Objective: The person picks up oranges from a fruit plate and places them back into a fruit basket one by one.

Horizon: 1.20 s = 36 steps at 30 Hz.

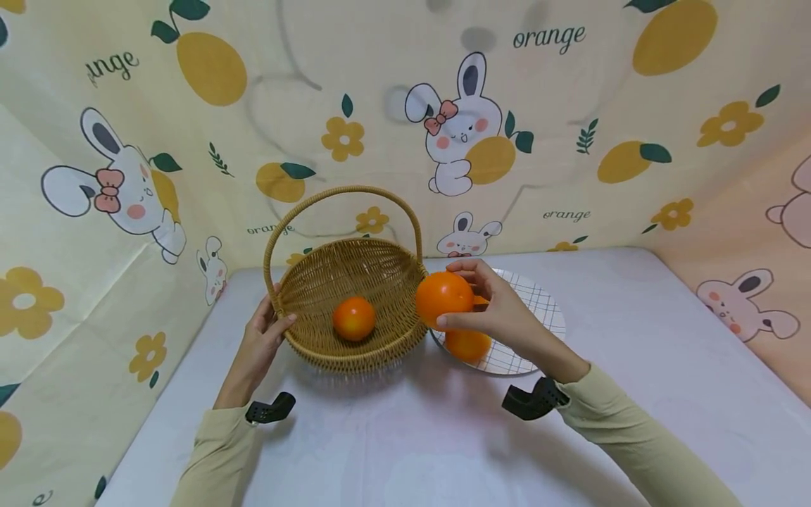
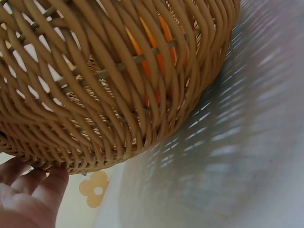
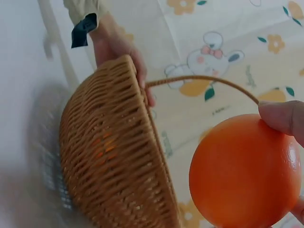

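Note:
A wicker basket (image 1: 355,359) with a tall arched handle (image 1: 345,189) stands in the middle of the head view, one orange (image 1: 354,319) inside it. My left hand (image 1: 262,327) grips the basket's left rim, thumb over the edge; in the left wrist view its fingers (image 2: 50,185) bend against the woven rim. Between thumb and fingers, my right hand (image 1: 488,303) holds another orange (image 1: 443,299) at the basket's right rim, above the near side of a plate. The right wrist view shows this orange (image 3: 244,173) close up, with the basket (image 3: 114,142) beside it.
The round white plate (image 1: 538,313) with a dark grid pattern lies right of the basket. An orange (image 1: 467,346) rests on it, partly hidden by the held one; more orange shows behind the right hand. A printed cloth (image 1: 380,91) hangs behind the white tabletop (image 1: 393,451).

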Each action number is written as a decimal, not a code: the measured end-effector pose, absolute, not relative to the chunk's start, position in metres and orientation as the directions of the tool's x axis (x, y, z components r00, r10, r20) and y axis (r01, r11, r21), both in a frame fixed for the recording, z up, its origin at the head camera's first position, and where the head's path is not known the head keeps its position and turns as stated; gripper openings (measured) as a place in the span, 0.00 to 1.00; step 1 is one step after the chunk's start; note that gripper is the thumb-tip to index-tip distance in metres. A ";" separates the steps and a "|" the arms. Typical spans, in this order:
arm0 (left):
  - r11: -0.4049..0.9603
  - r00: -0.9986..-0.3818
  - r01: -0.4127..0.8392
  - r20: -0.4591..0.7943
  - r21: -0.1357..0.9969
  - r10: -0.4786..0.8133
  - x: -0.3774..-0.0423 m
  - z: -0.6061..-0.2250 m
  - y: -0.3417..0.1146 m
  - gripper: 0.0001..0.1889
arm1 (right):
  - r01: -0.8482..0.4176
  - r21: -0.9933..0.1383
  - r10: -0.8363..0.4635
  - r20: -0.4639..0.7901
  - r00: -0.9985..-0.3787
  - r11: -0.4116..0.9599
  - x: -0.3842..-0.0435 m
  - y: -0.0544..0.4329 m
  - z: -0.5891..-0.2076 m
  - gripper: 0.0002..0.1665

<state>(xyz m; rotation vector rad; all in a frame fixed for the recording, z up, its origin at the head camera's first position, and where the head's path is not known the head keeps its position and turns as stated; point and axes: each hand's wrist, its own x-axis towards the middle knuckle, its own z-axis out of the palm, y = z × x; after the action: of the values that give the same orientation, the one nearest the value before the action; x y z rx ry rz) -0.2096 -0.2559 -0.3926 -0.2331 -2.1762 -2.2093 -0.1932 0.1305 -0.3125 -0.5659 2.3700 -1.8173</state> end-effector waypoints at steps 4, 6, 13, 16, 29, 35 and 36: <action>-0.031 -0.987 0.131 0.133 0.991 0.085 -0.209 -0.392 -0.255 0.37 | -0.236 -0.947 -0.380 0.141 -0.914 0.217 -0.201 0.116 -0.307 0.41; -0.027 -0.988 0.128 0.130 0.991 0.084 -0.209 -0.392 -0.255 0.37 | -0.251 -0.947 -0.400 0.154 -0.903 0.203 -0.205 0.109 -0.305 0.40; -0.013 -0.988 0.129 0.130 0.992 0.081 -0.209 -0.390 -0.255 0.38 | -0.267 -0.944 -0.438 0.160 -0.885 0.195 -0.218 0.087 -0.304 0.36; -0.016 -0.988 0.133 0.134 0.991 0.081 -0.209 -0.390 -0.255 0.38 | -0.245 -0.949 -0.430 0.140 -0.892 0.199 -0.223 0.077 -0.303 0.36; -0.014 -0.986 0.137 0.138 0.990 0.089 -0.206 -0.391 -0.256 0.38 | -0.241 -0.953 -0.338 0.170 -0.926 0.182 -0.249 0.040 -0.293 0.38; -0.017 -0.988 0.133 0.134 0.991 0.076 -0.207 -0.390 -0.253 0.37 | -0.263 -0.934 -0.311 0.181 -0.933 0.243 -0.264 0.024 -0.292 0.38; -0.022 -0.988 0.132 0.133 0.991 0.073 -0.207 -0.390 -0.252 0.36 | -0.262 -0.933 -0.312 0.179 -0.933 0.248 -0.266 0.022 -0.292 0.38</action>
<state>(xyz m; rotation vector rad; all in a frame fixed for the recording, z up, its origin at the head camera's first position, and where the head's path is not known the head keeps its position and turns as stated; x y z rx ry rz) -0.2072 -0.2523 -0.3902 -0.2278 -2.1671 -2.2056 -0.2663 0.0220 -0.2923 -0.5633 2.4479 -1.8150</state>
